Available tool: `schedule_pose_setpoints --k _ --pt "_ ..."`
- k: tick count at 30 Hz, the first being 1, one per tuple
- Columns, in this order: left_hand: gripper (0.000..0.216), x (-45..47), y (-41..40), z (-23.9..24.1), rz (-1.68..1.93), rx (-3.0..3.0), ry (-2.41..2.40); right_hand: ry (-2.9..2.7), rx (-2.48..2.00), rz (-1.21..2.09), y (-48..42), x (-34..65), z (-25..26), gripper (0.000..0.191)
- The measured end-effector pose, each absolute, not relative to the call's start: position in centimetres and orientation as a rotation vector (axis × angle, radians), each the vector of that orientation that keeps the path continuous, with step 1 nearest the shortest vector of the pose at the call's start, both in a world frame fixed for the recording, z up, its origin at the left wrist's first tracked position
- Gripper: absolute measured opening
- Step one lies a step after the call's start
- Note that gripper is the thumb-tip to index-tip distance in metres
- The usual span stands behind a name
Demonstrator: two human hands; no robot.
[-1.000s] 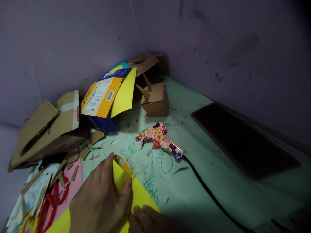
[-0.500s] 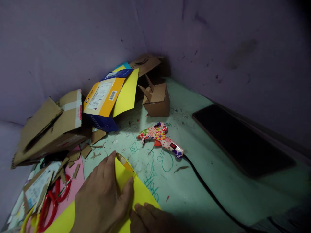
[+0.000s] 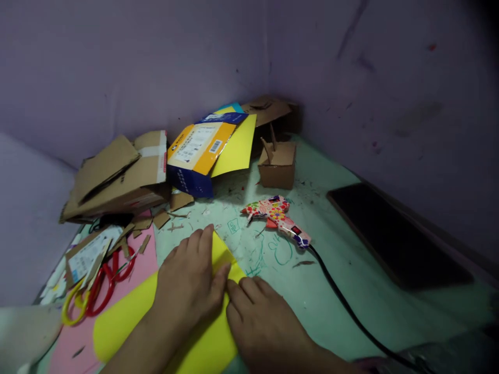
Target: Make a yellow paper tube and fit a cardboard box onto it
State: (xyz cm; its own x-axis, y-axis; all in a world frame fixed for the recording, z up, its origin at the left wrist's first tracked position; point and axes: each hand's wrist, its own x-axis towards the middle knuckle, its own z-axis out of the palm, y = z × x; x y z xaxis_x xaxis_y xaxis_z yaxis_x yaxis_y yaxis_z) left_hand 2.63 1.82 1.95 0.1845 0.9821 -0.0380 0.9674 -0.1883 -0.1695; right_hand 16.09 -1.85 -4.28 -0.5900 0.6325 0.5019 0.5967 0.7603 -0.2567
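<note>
A yellow paper sheet [image 3: 125, 322] lies on the green table [image 3: 351, 270] near the front, one corner pointing away from me. My left hand [image 3: 191, 283] rests flat on that corner, fingers stretched out. My right hand [image 3: 265, 322] lies beside it, its fingertips pressing the paper's right edge next to my left thumb. Neither hand grips anything.
A flowered glue gun [image 3: 276, 218] with a black cord [image 3: 351, 311] lies beyond the hands. Red and yellow scissors [image 3: 97, 288] rest on pink paper [image 3: 78, 348] at left. Cardboard pieces [image 3: 117, 179], a blue-orange box [image 3: 197, 153] and a small carton [image 3: 277, 166] fill the corner. A dark slab [image 3: 393, 234] lies at right.
The camera has pulled back and shifted, so both hands show more fully. My right hand has come forward onto the paper's edge. The small orange-tipped thing at the paper's corner no longer shows.
</note>
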Motion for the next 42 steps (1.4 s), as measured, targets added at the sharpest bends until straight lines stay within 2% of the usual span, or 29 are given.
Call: schedule_pose_setpoints --k 3,7,20,34,42 --pt "0.054 2.8 1.9 2.2 0.221 -2.354 -1.949 -2.407 -0.957 0.122 -1.9 16.5 -4.4 0.013" --pt "0.056 2.9 2.0 2.2 0.207 -2.351 -1.957 -2.458 -1.064 0.242 -1.7 17.1 -4.3 0.033" --pt "0.067 2.4 1.9 3.0 0.146 -2.450 -1.986 -2.486 -1.038 0.195 -1.8 17.3 -3.8 0.029" --pt "0.065 2.2 2.2 2.5 0.124 -2.425 -1.925 -2.565 -0.862 -0.087 -2.3 17.3 -4.0 0.022" --pt "0.059 2.1 1.8 2.0 0.070 -2.359 -1.841 -2.589 -0.945 0.023 -2.4 17.5 -4.0 0.027"
